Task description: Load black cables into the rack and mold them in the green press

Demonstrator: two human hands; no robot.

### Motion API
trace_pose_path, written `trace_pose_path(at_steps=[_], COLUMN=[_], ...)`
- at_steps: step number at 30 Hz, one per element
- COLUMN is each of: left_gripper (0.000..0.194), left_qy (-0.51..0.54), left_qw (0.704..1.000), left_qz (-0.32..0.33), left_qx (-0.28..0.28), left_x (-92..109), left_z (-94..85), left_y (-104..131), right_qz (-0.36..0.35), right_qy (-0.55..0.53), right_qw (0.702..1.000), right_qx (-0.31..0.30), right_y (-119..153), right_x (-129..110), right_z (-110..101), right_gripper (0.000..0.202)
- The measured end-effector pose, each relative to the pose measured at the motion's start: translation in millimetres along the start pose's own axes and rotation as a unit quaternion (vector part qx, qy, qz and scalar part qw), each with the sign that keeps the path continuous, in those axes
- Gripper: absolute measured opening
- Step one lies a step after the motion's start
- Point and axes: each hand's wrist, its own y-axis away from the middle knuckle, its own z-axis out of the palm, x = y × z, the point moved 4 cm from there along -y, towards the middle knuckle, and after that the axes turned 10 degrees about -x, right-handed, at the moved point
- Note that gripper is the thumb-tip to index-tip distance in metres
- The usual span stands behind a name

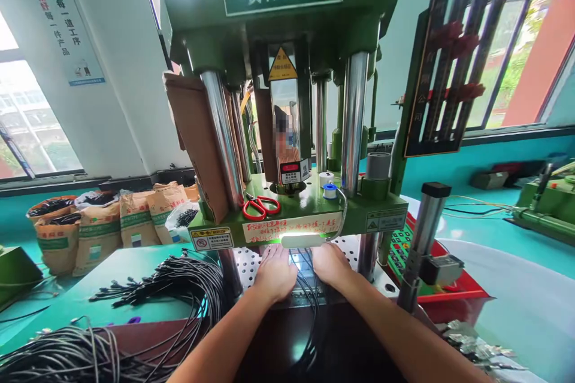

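Both my hands reach under the green press machine (287, 215), onto the metal mould plate (300, 293) below its lit strip lamp (302, 242). My left hand (275, 275) lies palm down on the left of the mould, fingers pointing in. My right hand (331, 264) lies on the right side, likewise flat. Black cables (309, 311) run from the mould between my two hands toward me. The fingertips are hidden under the machine's edge, so I cannot tell whether they pinch the cables.
A large pile of black cables (171, 287) lies on the teal table at left. Red scissors (261, 207) and tape rolls (330, 190) sit on the press ledge. A red tray (449, 293) and a steel post (422, 239) stand at right. Paper sacks (99, 233) stand behind.
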Motion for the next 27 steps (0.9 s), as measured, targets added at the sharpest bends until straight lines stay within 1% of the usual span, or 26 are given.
trace_pose_path(at_steps=[3,7,10,14,18,20,22,24,25,27], left_gripper=[0.037,0.037,0.037,0.036,0.036,0.035,0.034,0.033,0.034,0.036], left_qy=[-0.003,-0.005,-0.002,0.004,0.015,0.022,0.029,0.034,0.031,0.043], left_qw=[1.0,0.999,0.999,0.997,0.994,0.994,0.993,0.992,0.992,0.991], left_qz=[-0.01,-0.03,-0.042,-0.065,-0.086,-0.089,-0.089,-0.086,-0.081,-0.052], left_qx=[0.002,0.018,0.029,0.044,0.057,0.062,0.069,0.082,0.09,0.114], left_x=[0.5,2.5,4.6,6.2,5.5,5.2,6.4,11.3,15.9,30.2], left_z=[-3.3,-2.7,1.1,9.9,16.5,14.0,5.6,-6.9,-13.0,-22.0], left_y=[0.6,-0.4,-2.0,-4.5,-10.5,-14.9,-16.5,-9.0,0.1,30.8], right_qz=[-0.036,-0.087,-0.085,-0.076,-0.077,-0.078,-0.08,-0.075,-0.068,-0.048], right_qy=[0.014,0.02,0.02,0.013,0.0,-0.012,-0.033,-0.066,-0.087,-0.135], right_qw=[0.999,0.995,0.996,0.997,0.997,0.996,0.995,0.993,0.99,0.981], right_qx=[0.026,0.036,0.036,0.028,0.022,0.029,0.043,0.07,0.087,0.127], right_y=[10.5,20.3,19.9,11.8,4.7,2.8,0.6,-3.5,-6.5,-14.1], right_x=[-8.8,-21.7,-23.6,-20.3,-18.7,-18.2,-18.0,-18.9,-20.2,-25.2], right_z=[-11.5,-8.5,-2.8,4.1,9.0,7.6,2.9,-3.7,-7.0,-12.3], right_gripper=[0.024,0.033,0.037,0.038,0.034,0.028,0.023,0.022,0.022,0.024])
